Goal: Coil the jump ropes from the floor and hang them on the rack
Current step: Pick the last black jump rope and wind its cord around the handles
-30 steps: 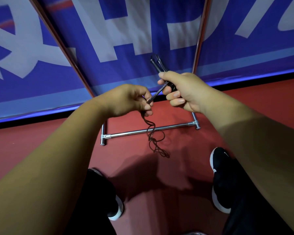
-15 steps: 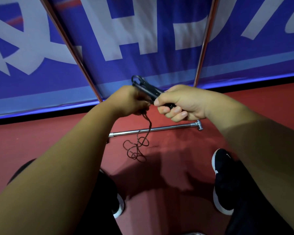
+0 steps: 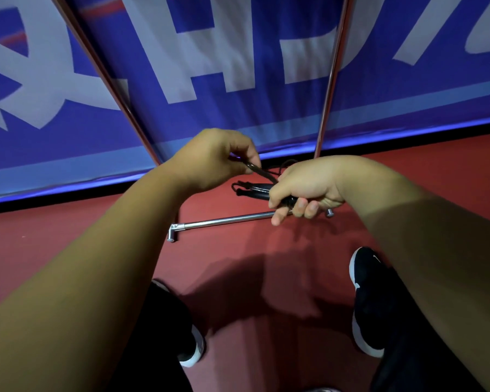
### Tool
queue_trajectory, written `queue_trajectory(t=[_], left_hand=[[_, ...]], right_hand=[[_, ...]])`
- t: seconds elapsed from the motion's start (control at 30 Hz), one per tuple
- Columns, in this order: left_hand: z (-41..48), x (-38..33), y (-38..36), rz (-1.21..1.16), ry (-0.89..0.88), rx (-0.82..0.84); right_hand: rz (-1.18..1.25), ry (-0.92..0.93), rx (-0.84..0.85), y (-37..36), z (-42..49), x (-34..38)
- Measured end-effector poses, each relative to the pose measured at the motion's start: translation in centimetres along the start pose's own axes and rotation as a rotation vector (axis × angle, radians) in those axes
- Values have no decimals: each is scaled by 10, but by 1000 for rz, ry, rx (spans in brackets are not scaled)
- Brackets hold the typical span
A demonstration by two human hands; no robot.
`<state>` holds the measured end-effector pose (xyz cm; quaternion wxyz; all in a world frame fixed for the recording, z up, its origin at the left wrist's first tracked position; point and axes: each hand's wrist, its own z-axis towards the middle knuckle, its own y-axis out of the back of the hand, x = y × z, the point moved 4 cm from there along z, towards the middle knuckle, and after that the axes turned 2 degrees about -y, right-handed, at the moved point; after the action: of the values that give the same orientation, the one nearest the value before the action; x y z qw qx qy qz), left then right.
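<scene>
Coiling is judged nearly finished: the jump rope is held above the floor, its handles gripped in the right hand and a strand pinched by the left hand. Next, the bundle must be secured and raised to the rack.

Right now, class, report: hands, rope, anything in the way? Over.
Left hand pinches rope. Right hand grips handles. Rope not on rack yet. Nothing seen between hands and rack.

Black jump rope — handles paired — near chrome rack.
</scene>
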<state>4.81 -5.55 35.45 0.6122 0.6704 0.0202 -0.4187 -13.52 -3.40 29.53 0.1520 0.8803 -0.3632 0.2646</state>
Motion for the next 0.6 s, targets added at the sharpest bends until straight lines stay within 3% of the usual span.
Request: queue_trajectory(t=[0.1,0.23,0.43,0.6], left_hand=[[0,-2,-10,180,-29,98],[3,-1,-21,194,106,170],[1,8,-41,165,349,232],[-4,16,-48,185,468,222]], right_hand=[[23,25,-211,16,9,-1],[57,150,-403,22,15,2],[-187,313,-559,18,11,13],[-282,346,-564,12,12,12]])
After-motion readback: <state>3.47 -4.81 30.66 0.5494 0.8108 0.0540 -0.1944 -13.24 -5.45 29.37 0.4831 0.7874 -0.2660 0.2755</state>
